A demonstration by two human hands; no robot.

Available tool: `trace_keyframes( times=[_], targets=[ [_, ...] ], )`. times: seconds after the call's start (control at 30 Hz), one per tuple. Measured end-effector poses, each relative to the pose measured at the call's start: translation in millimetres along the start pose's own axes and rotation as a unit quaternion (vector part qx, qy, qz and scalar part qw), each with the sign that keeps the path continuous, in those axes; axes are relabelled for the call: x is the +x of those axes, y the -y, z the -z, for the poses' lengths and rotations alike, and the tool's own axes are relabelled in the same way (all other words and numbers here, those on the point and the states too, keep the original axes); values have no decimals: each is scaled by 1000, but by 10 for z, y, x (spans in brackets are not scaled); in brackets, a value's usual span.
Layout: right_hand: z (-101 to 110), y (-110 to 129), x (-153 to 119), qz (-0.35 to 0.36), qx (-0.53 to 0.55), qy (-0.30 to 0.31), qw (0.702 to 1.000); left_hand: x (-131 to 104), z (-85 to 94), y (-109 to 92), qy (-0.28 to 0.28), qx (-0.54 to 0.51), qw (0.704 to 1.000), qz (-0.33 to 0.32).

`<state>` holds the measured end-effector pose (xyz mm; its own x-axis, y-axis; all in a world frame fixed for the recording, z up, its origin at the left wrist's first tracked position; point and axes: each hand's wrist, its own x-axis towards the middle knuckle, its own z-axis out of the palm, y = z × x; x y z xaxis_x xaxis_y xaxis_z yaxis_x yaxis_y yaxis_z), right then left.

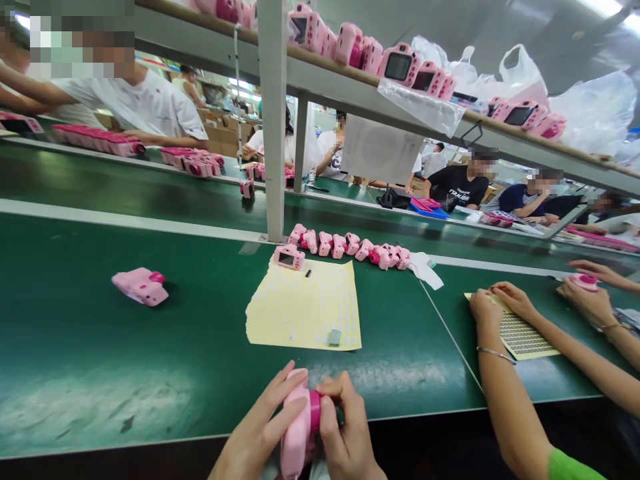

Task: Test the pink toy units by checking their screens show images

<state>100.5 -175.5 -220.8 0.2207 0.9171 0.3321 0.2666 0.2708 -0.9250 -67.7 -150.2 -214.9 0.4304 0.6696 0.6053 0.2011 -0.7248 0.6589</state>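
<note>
At the bottom centre, my left hand (pixel 263 427) is wrapped round a pink toy camera (pixel 296 433), held on its side near the table's front edge. My right hand (pixel 345 423) pinches the dark pink lens ring (pixel 315 410) on the camera's right side. Beyond my hands lies a yellow sticker sheet (pixel 300 307) with rows of small pale stickers, a grey-green square piece (pixel 335 337) and a small black piece (pixel 308 273). A pink camera with a screen (pixel 289 257) rests at the sheet's top left corner. Another pink camera (pixel 141 287) lies to the left.
A row of pink cameras (pixel 352 245) runs behind the sheet, beside a white cloth (pixel 426 269). A metal post (pixel 273 120) stands behind. At the right, a co-worker's hands (pixel 487 310) hold another sheet (pixel 530 333). More cameras (pixel 399 65) fill the overhead shelf.
</note>
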Motion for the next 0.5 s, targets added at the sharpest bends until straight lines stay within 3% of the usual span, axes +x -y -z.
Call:
trace_keyframes(
  times=[0.1, 0.2, 0.3, 0.37, 0.5],
  targets=[
    [83, 122, 159, -84, 64, 54, 993, 17, 27, 31, 12, 56, 996, -62],
    [183, 250, 307, -187, 134, 139, 963, 40, 57, 53, 44, 73, 988, -130],
    [235, 300, 395, -266, 193, 216, 919, 70, 63, 8, 46, 9, 993, -106],
    [235, 314, 406, -280, 218, 214, 910, 90, 61, -51, 18, -46, 997, -61],
    [213, 374, 354, -264, 231, 152, 924, 119, 68, -155, -25, -91, 995, -32]
  ],
)
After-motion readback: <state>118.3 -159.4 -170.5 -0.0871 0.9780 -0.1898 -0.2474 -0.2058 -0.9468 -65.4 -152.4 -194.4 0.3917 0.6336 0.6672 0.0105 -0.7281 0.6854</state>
